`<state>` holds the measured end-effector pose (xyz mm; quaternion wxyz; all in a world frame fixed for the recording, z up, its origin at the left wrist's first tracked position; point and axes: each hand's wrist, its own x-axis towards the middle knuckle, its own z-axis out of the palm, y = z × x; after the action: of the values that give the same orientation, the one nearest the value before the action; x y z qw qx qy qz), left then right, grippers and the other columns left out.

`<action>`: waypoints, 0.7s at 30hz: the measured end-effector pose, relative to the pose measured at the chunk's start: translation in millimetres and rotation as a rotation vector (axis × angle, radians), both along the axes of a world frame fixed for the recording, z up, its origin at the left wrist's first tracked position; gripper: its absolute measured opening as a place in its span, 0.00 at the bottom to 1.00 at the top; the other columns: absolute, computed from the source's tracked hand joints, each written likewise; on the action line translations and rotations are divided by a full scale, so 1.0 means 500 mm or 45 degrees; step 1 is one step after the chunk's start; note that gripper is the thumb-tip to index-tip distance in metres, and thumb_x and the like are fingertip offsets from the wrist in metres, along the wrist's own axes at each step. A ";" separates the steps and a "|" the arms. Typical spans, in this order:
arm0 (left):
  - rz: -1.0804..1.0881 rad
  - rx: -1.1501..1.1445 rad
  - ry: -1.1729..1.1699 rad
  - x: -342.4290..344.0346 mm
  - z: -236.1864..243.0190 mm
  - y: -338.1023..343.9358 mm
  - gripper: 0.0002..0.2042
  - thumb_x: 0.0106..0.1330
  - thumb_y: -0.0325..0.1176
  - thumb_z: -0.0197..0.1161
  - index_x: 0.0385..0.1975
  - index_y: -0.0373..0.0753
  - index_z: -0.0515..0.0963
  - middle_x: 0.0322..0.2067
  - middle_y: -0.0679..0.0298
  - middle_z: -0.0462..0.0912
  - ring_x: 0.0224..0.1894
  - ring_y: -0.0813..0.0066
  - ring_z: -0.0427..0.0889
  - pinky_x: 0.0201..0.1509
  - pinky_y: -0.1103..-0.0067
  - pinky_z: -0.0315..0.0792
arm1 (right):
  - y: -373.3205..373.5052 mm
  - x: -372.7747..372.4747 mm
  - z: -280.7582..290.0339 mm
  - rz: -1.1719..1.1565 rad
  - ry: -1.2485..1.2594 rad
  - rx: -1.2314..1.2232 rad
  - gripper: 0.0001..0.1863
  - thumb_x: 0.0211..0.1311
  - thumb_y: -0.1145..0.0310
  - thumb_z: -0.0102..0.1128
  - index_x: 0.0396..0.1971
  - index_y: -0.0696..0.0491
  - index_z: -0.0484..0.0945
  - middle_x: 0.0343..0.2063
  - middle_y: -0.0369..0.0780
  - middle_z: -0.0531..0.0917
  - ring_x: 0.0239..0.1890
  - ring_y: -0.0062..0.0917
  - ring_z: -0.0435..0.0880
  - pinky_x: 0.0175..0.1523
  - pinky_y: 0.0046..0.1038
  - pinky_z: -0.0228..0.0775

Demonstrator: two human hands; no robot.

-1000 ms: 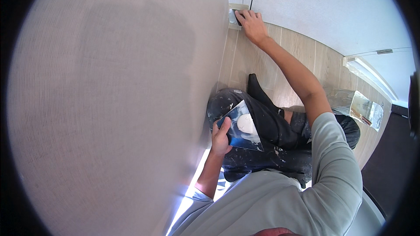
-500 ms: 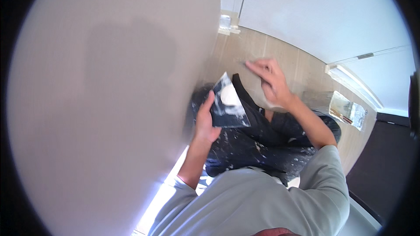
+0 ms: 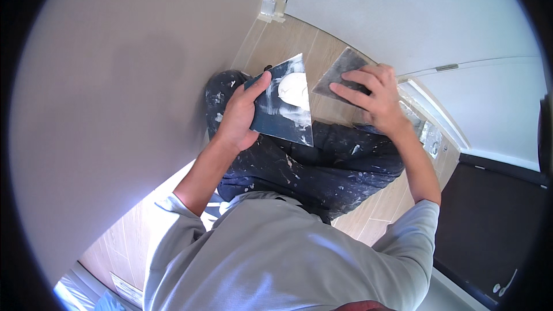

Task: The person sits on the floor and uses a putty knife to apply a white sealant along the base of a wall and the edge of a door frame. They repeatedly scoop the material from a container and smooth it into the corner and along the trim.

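Note:
My left hand (image 3: 239,112) grips the edge of a dark blue-black putty knife blade (image 3: 273,118), thumb on top. A rounded lump of white putty (image 3: 294,88) sits on its face, with white smears around it. My right hand (image 3: 377,95) holds a grey flat scraper blade (image 3: 334,78), fingers spread across its face. The scraper is close to the right of the putty-bearing blade, with a small gap between them. Both are held above my paint-spotted dark trousers (image 3: 311,167).
A beige wall (image 3: 115,109) rises close on my left. White panels (image 3: 403,17) stand ahead and right, above a wood-look floor (image 3: 322,46). Tape (image 3: 271,8) marks the far corner. A clear wrapper (image 3: 431,138) lies right, near a dark panel (image 3: 495,224).
My view has shifted. My right hand has turned the scraper from nearly edge-on to showing its flat face, and it is now farther right of the putty. My left hand still holds its blade.

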<state>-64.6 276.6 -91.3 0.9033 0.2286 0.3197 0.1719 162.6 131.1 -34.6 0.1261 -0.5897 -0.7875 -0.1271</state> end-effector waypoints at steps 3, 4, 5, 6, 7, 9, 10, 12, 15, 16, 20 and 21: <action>-0.030 0.135 0.083 -0.005 0.042 -0.008 0.21 0.63 0.43 0.60 0.45 0.31 0.70 0.37 0.60 0.79 0.37 0.74 0.82 0.41 0.76 0.77 | -0.008 0.003 0.058 0.042 0.053 -0.077 0.28 0.40 0.75 0.51 0.45 0.39 0.80 0.42 0.30 0.76 0.44 0.28 0.71 0.46 0.32 0.58; -0.049 0.184 0.102 -0.004 0.046 -0.009 0.21 0.64 0.43 0.60 0.45 0.30 0.70 0.37 0.60 0.79 0.37 0.74 0.81 0.41 0.76 0.77 | -0.007 0.001 0.074 0.063 0.066 -0.103 0.28 0.39 0.75 0.51 0.45 0.39 0.80 0.42 0.30 0.76 0.43 0.28 0.71 0.46 0.32 0.58; -0.039 0.223 0.150 0.000 0.043 -0.012 0.20 0.64 0.43 0.60 0.45 0.30 0.71 0.37 0.60 0.79 0.37 0.76 0.81 0.40 0.77 0.76 | -0.003 -0.005 0.087 0.108 0.052 -0.089 0.27 0.38 0.76 0.52 0.44 0.40 0.80 0.41 0.30 0.76 0.43 0.28 0.71 0.47 0.32 0.59; -0.063 0.237 0.141 0.000 0.043 -0.013 0.20 0.64 0.43 0.59 0.44 0.30 0.72 0.37 0.61 0.79 0.37 0.76 0.81 0.40 0.78 0.76 | -0.002 -0.010 0.093 0.138 0.035 -0.119 0.27 0.38 0.76 0.52 0.44 0.40 0.80 0.41 0.30 0.76 0.43 0.27 0.71 0.47 0.31 0.59; -0.088 0.254 0.132 -0.001 0.044 -0.010 0.20 0.64 0.43 0.59 0.44 0.31 0.72 0.37 0.61 0.79 0.37 0.76 0.81 0.40 0.78 0.76 | 0.003 -0.014 0.097 0.166 0.019 -0.147 0.27 0.38 0.76 0.52 0.44 0.40 0.80 0.41 0.30 0.76 0.43 0.27 0.71 0.47 0.31 0.59; -0.133 0.273 0.101 0.000 0.047 -0.003 0.20 0.64 0.43 0.59 0.44 0.31 0.73 0.37 0.61 0.79 0.37 0.76 0.81 0.40 0.78 0.76 | 0.011 -0.020 0.094 0.198 -0.010 -0.200 0.27 0.38 0.76 0.52 0.43 0.40 0.80 0.41 0.30 0.76 0.44 0.27 0.70 0.47 0.31 0.59; -0.146 0.273 0.084 -0.002 0.048 0.000 0.20 0.64 0.43 0.59 0.44 0.31 0.73 0.37 0.60 0.79 0.37 0.76 0.81 0.40 0.78 0.76 | 0.019 -0.022 0.087 0.210 -0.019 -0.227 0.27 0.38 0.77 0.52 0.44 0.40 0.80 0.42 0.30 0.76 0.44 0.27 0.70 0.47 0.31 0.59; -0.142 0.258 0.060 -0.004 0.040 0.005 0.20 0.64 0.43 0.59 0.44 0.30 0.73 0.37 0.60 0.79 0.37 0.76 0.81 0.39 0.78 0.76 | 0.023 -0.022 0.075 0.214 -0.021 -0.265 0.28 0.37 0.78 0.52 0.44 0.41 0.80 0.42 0.30 0.75 0.45 0.27 0.70 0.47 0.31 0.59; -0.046 0.221 0.164 0.002 0.033 0.003 0.21 0.63 0.43 0.60 0.45 0.30 0.71 0.37 0.59 0.79 0.37 0.76 0.81 0.38 0.78 0.76 | 0.029 -0.012 0.061 0.214 0.040 -0.260 0.30 0.36 0.81 0.52 0.45 0.41 0.79 0.42 0.31 0.74 0.46 0.27 0.69 0.48 0.32 0.59; -0.064 0.222 0.192 0.002 0.030 0.005 0.21 0.63 0.43 0.60 0.45 0.30 0.71 0.37 0.59 0.79 0.37 0.76 0.81 0.38 0.78 0.76 | 0.032 -0.010 0.063 0.200 0.075 -0.254 0.31 0.35 0.81 0.52 0.45 0.41 0.79 0.42 0.31 0.74 0.46 0.27 0.69 0.48 0.32 0.59; -0.074 0.223 0.190 0.001 0.006 0.025 0.21 0.64 0.43 0.60 0.45 0.30 0.71 0.37 0.59 0.79 0.37 0.75 0.81 0.38 0.78 0.76 | 0.063 -0.014 0.033 0.236 0.125 -0.320 0.31 0.35 0.82 0.51 0.45 0.43 0.79 0.41 0.32 0.75 0.46 0.28 0.69 0.48 0.33 0.59; -0.060 0.222 0.164 -0.001 -0.002 0.031 0.21 0.64 0.44 0.60 0.46 0.30 0.71 0.37 0.59 0.79 0.37 0.75 0.81 0.38 0.78 0.77 | 0.065 -0.007 0.026 0.227 0.135 -0.336 0.31 0.35 0.83 0.51 0.46 0.43 0.78 0.42 0.33 0.75 0.46 0.29 0.70 0.49 0.33 0.59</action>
<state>-65.2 292.4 -92.2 0.8613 0.3244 0.3555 0.1627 159.2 163.5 -21.8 0.0996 -0.5349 -0.8388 0.0205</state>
